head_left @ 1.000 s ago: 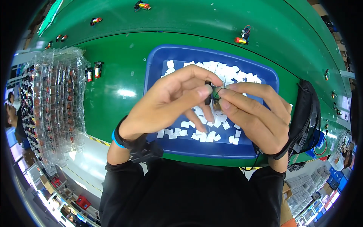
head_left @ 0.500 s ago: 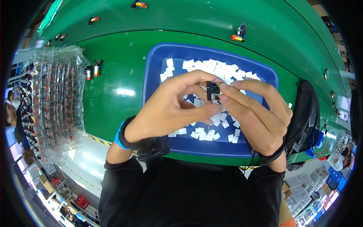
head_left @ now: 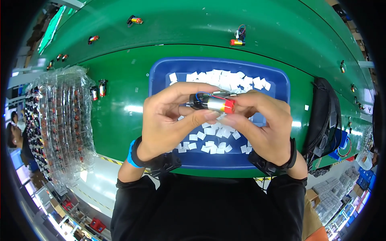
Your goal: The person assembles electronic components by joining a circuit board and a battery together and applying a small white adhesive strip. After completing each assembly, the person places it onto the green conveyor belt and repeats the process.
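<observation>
Left hand (head_left: 163, 124), right hand (head_left: 277, 124) pinch wired cylinder (head_left: 217, 105) between fingertips, probably steadying it, above blue tray (head_left: 219, 61) along bench (head_left: 120, 92) near edge.

Along its near side, the red, yellow and silver cylinder with a black end (head_left: 217, 105) is partly covered by the thumb of the left hand (head_left: 171, 116), and its red tip by the right hand (head_left: 265, 124). The middle of the blue rectangular plastic tray (head_left: 151, 85) is blocked by these 2 hands, and some small square white paper pieces (head_left: 219, 76) are concealed. At left, inside the stacked clear plastic trays (head_left: 64, 124), fine details are too small to be told. The black-clothed torso (head_left: 225, 209) is cut off by the lower edge.
</observation>
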### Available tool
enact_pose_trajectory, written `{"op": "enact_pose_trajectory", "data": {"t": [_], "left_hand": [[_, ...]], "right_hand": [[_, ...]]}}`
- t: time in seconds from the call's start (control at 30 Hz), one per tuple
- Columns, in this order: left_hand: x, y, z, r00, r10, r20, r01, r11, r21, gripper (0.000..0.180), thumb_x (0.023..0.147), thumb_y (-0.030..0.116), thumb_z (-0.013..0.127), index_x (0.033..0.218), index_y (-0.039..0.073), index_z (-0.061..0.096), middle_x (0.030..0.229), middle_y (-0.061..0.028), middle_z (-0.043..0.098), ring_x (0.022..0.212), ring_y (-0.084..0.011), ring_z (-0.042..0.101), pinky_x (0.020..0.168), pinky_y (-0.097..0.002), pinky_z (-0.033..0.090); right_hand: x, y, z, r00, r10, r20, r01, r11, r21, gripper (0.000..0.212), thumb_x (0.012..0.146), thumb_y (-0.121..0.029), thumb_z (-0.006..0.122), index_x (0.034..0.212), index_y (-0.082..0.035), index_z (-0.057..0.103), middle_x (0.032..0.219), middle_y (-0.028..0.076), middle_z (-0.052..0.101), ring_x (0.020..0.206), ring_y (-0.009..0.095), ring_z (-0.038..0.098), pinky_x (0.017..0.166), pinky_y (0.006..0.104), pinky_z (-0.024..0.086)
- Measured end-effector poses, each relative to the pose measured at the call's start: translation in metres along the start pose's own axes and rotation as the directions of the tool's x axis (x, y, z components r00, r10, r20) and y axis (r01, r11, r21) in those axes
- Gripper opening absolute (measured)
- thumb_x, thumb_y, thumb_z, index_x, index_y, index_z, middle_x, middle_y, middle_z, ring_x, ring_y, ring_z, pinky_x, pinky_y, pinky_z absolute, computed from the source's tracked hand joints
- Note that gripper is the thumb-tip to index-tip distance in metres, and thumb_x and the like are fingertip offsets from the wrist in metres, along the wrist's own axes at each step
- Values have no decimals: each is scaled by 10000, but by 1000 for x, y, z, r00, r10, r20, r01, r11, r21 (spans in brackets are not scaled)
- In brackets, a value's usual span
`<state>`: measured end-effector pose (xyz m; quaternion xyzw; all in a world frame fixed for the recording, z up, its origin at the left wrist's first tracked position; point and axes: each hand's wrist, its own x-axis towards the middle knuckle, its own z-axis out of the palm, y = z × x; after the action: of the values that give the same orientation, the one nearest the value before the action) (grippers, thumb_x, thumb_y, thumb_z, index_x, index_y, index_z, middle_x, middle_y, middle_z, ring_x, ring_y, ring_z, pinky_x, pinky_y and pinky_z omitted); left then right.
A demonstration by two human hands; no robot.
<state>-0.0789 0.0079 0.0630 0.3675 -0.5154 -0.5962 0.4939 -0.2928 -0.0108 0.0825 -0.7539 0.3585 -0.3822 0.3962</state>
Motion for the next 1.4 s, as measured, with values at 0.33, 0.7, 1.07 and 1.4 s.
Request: {"op": "enact_pose_trajectory", "data": {"t": [0.33,0.7,1.07,1.4], "left_hand": [[3,-1,2,900,427,88,-400,729,555,289,820,-43,785,1099,-36,711,1061,-161,751,840,-166,708,666,-246,598],[46,18,-10,989,-122,-78,138,957,256,267,946,116,700,1181,-3,655,1049,-85,696,779,-109,632,540,-213,500],[202,-40,-94,959,-281,26,125,508,852,422,953,405,689,1144,30,669,1020,-71,690,757,-98,578,598,-248,481],[238,-42,-21,869,-472,146,45,371,928,415,934,324,698,1150,-26,646,872,-129,732,667,-143,626,573,-298,519]], "right_hand": [[-2,-5,10,989,143,-45,-126,956,263,126,922,-31,718,992,73,708,737,98,711,581,107,656,503,216,490],[8,-6,-4,978,206,-32,-205,978,34,146,926,-90,712,1031,9,722,770,65,716,640,103,659,540,234,494],[-1,-9,-22,993,-110,34,115,964,-241,128,890,-151,751,871,-29,718,731,76,692,591,213,641,538,301,481],[0,-11,-26,996,-63,70,79,961,-264,179,906,-214,741,858,-45,711,700,58,687,602,220,661,542,299,484]]}}
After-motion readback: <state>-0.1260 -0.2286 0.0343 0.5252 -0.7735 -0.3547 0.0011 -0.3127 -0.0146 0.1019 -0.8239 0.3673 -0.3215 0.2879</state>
